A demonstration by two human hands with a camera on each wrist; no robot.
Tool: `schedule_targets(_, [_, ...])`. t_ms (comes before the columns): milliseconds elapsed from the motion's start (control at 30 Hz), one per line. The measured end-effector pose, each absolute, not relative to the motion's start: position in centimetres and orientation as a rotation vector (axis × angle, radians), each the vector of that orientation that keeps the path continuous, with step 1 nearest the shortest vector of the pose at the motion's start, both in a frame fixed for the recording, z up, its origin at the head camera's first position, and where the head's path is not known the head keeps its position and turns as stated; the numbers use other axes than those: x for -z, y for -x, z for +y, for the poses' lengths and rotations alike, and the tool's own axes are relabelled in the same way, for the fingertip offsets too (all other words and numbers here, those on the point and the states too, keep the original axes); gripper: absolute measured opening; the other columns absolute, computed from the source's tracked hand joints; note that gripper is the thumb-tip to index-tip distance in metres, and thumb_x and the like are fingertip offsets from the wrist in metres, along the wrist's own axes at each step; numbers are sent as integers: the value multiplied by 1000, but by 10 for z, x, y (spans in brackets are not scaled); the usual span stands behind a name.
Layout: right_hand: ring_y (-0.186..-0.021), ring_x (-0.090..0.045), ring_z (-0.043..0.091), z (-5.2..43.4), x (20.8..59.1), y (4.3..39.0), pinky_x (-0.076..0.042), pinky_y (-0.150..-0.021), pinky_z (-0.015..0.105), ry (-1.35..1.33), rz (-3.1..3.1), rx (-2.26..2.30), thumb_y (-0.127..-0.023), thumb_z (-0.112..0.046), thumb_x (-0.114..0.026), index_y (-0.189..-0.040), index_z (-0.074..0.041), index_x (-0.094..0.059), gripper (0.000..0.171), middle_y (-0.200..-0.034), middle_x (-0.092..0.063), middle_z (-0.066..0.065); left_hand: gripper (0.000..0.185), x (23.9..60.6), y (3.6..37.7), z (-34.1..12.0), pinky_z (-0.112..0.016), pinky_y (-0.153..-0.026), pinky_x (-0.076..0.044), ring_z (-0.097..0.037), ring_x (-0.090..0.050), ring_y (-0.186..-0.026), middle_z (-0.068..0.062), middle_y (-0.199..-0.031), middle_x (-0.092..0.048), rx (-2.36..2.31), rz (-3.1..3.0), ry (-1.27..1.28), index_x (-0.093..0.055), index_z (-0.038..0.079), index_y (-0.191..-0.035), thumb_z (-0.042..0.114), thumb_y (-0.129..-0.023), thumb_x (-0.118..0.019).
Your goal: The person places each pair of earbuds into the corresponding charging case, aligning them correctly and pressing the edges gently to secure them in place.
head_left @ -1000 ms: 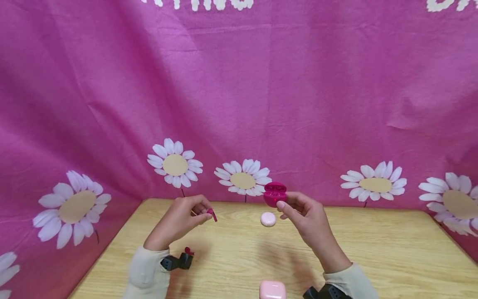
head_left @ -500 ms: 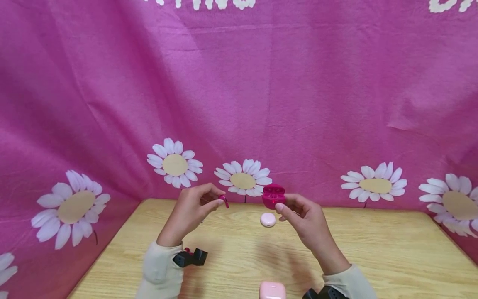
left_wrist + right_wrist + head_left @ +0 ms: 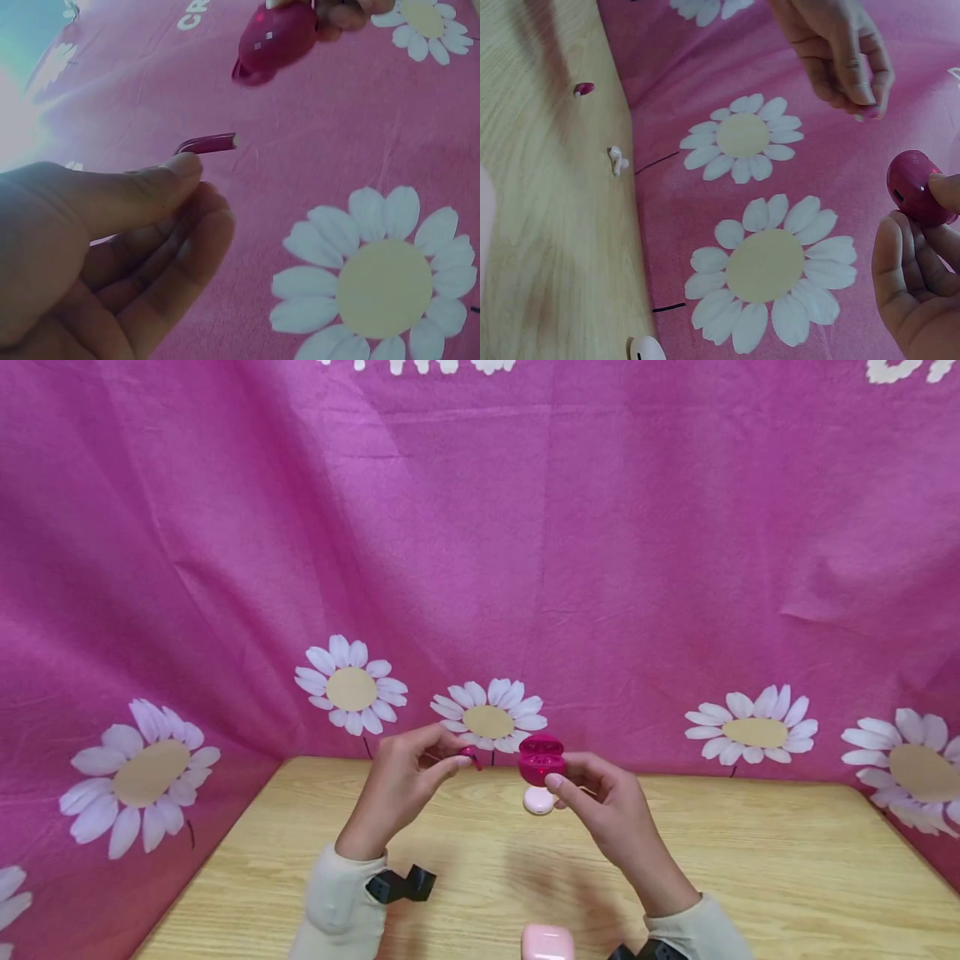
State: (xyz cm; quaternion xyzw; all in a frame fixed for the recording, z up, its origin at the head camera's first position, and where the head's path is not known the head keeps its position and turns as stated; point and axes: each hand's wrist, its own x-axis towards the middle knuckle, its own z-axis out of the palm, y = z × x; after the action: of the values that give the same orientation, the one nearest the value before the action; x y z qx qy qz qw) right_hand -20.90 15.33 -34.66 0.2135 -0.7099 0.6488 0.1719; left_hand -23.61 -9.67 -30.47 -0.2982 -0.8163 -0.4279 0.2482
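Left hand pinched a red earbud just beside the open case gripped by the right hand — earbud not yet seated, case unclosed.

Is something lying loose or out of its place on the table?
Yes. Two earbuds lie loose near the table's edge, one red earbud and one white earbud, outside any case. The left hand pinches another red earbud beside the open red case.

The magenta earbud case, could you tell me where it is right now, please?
In the head view, the magenta earbud case is held open above the table in the right hand, just right of the left hand pinching an earbud.
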Motion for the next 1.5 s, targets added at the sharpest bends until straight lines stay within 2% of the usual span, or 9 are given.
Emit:
schedule_targets(267, [-77, -65, 14, 146, 350, 208, -56, -64, 29, -635, -2012, -1843, -88, 0, -67, -106, 6, -66, 19, -90, -68, 13, 14, 306, 233, -86, -25, -67, -56, -6, -66, -74, 3, -88, -73, 1238, -2082, 855, -73, 11, -93, 9, -80, -78])
schedule_targets(567, [-77, -66, 13, 137, 354, 207, -57, -66, 32, -646, -2060, -1829, -88, -2, -68, -105, 4, -67, 19, -89, -68, 15, 16, 308, 229, -79, -28, -68, -57, -7, -67, -78, 1, -91, -72, 1298, -2057, 905, -73, 9, -95, 9, -79, -77])
schedule_targets(800, [-75, -67, 13, 134, 357, 206, -57, -66, 32, -676, -2062, -1844, -88, -1, -67, -106, 5, -66, 19, -87, -67, 19, 16, 309, 228, -74, -24, -67, -56, -6, -66, -76, 2, -91, -72, 1293, -2083, 926, -73, 10, -96, 8, -80, -77])
schedule_targets(1167, [-75, -65, 11, 133, 359, 207, -57, -65, 34, -695, -2073, -1798, -88, -1, -67, -106, 4, -66, 18, -87, -68, 16, 12, 311, 226, -67, -27, -64, -56, -3, -62, -69, 4, -86, -72, 1282, -2113, 926, -73, 11, -94, 12, -82, -76])
schedule_targets(1500, [-75, -65, 11, 133, 358, 206, -57, -66, 34, -689, -2081, -1785, -89, -2, -67, -106, 3, -66, 18, -87, -69, 16, 13, 313, 226, -66, -23, -66, -55, -3, -63, -71, 5, -86, -70, 1238, -2126, 928, -74, 10, -95, 11, -82, -76])
